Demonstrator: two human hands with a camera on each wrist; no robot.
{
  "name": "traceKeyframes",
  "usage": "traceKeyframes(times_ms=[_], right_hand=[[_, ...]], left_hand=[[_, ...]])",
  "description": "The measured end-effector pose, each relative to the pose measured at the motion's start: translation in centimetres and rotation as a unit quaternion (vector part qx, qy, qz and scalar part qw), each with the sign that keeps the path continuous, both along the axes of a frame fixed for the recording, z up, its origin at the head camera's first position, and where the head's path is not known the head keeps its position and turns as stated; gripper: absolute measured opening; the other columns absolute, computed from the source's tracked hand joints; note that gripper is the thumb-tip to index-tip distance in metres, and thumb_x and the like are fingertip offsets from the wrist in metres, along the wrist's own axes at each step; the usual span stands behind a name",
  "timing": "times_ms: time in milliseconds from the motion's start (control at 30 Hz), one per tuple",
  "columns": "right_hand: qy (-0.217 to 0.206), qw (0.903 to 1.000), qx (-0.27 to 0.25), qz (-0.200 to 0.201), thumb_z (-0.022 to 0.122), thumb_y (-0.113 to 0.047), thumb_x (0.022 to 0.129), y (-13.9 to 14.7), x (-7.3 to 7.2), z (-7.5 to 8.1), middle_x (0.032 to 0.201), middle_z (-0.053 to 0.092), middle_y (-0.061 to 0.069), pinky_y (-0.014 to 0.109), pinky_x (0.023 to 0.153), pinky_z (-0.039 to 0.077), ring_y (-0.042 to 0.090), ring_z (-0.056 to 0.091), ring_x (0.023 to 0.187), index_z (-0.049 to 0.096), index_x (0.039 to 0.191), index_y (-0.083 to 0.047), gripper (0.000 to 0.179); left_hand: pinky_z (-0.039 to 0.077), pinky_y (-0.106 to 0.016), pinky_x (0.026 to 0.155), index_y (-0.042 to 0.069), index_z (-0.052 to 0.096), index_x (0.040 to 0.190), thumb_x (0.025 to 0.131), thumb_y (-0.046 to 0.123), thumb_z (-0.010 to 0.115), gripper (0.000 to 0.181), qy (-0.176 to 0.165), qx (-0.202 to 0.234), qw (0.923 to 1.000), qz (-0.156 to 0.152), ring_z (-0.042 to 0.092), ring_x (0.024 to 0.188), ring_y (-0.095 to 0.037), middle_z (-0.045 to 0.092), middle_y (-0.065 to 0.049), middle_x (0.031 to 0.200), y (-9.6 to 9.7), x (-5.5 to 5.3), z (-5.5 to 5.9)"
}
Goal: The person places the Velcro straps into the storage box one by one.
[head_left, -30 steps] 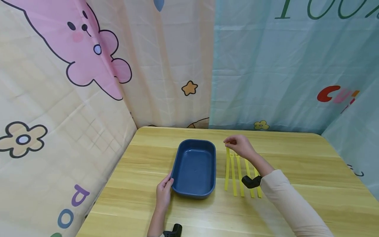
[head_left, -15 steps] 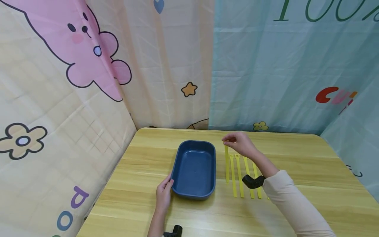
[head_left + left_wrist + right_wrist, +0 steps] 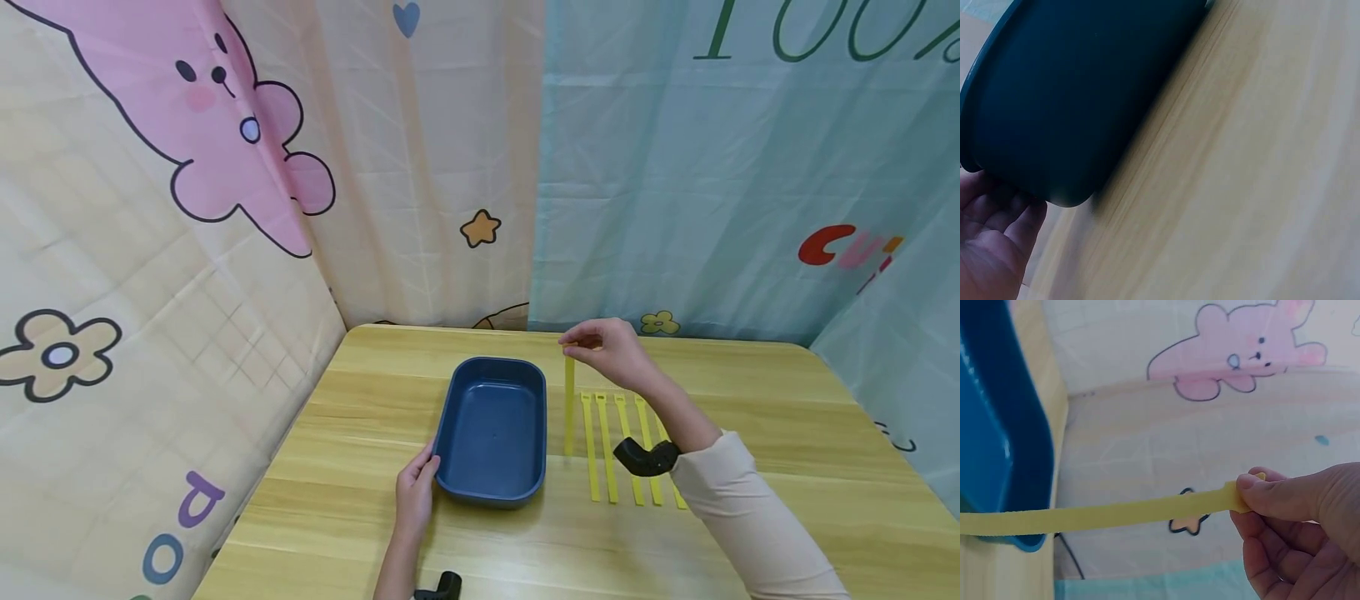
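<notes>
A deep blue rectangular plastic basin sits on the table with nothing in it. At its near left corner my left hand holds the wall, thumb against the outside and fingers along the side. To the right of the basin, my right hand pinches the slotted end of a yellow hook-and-loop cable tie between thumb and fingers. The tie hangs straight down in the head view and crosses in front of the basin in the right wrist view. Several matching yellow ties lie in a row under my right forearm.
The wooden table backs onto printed curtains on the left, rear and right. A black wrist camera mount on my right arm covers part of the tie row. Another mount shows at my left wrist.
My right hand has risen and shifted slightly left, lifting the leftmost yellow cable tie off the row so that it hangs. The left hand and basin stay put.
</notes>
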State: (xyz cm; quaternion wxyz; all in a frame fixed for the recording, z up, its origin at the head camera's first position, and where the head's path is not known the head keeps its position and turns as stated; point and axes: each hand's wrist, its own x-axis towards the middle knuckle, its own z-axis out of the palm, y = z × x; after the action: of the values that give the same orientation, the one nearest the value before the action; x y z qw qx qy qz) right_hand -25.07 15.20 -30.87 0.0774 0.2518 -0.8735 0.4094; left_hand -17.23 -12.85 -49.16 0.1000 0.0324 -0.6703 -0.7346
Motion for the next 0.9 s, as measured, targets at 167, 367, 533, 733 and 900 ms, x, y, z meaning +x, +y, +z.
traceKeyframes(times_ms=[167,367,533,733,900], right_hand=[[0.020,0.9997,-0.011,0.006,0.061,-0.012,0.076,-0.6,0.5,1.5,0.084,0.062,0.003,0.025,0.063,0.048,0.012,0.057,0.072,0.065,0.088,-0.008,0.013],[0.017,0.9985,-0.048,0.020,0.061,-0.012,0.076,-1.9,0.7,2.2,0.084,0.062,0.004,0.024,0.062,0.048,0.013,0.057,0.073,0.065,0.088,-0.007,0.013],[-0.009,0.9943,-0.097,0.041,0.058,-0.002,0.076,-3.7,1.7,2.7,0.085,0.061,0.014,0.025,0.064,0.048,0.022,0.057,0.075,0.063,0.089,0.002,0.014],[-0.048,0.9886,-0.131,0.056,0.062,-0.009,0.075,-5.0,0.2,-1.1,0.085,0.062,0.008,0.026,0.063,0.049,0.018,0.059,0.074,0.064,0.089,-0.003,0.016],[-0.079,0.9864,-0.130,0.061,0.063,-0.013,0.075,-6.4,-0.1,-3.5,0.083,0.062,0.005,0.026,0.062,0.049,0.020,0.058,0.073,0.064,0.089,-0.005,0.016]], left_hand=[[0.028,-0.026,0.093,-0.004,0.044,0.119,0.087,0.008,0.044,0.035,-0.005,-0.003,1.0000,0.003,0.033,0.115,-0.016,0.044,-0.010,0.122,-0.1,0.1,-0.1],[0.030,-0.024,0.092,-0.005,0.044,0.119,0.087,0.009,0.044,0.035,0.000,0.000,1.0000,0.002,0.035,0.114,-0.016,0.044,-0.011,0.121,-0.1,0.1,-0.2],[0.033,-0.021,0.089,-0.004,0.046,0.117,0.086,0.010,0.046,0.034,0.012,0.002,0.9999,0.002,0.038,0.112,-0.017,0.046,-0.013,0.119,0.0,0.1,-0.1],[0.035,-0.018,0.087,-0.005,0.046,0.117,0.086,0.008,0.046,0.034,0.014,0.012,0.9998,0.002,0.039,0.111,-0.015,0.047,-0.013,0.118,0.2,0.1,0.1],[0.035,-0.020,0.087,-0.005,0.047,0.116,0.086,0.008,0.046,0.033,0.015,0.005,0.9999,0.006,0.040,0.110,-0.017,0.047,-0.014,0.117,0.1,0.2,0.0]])
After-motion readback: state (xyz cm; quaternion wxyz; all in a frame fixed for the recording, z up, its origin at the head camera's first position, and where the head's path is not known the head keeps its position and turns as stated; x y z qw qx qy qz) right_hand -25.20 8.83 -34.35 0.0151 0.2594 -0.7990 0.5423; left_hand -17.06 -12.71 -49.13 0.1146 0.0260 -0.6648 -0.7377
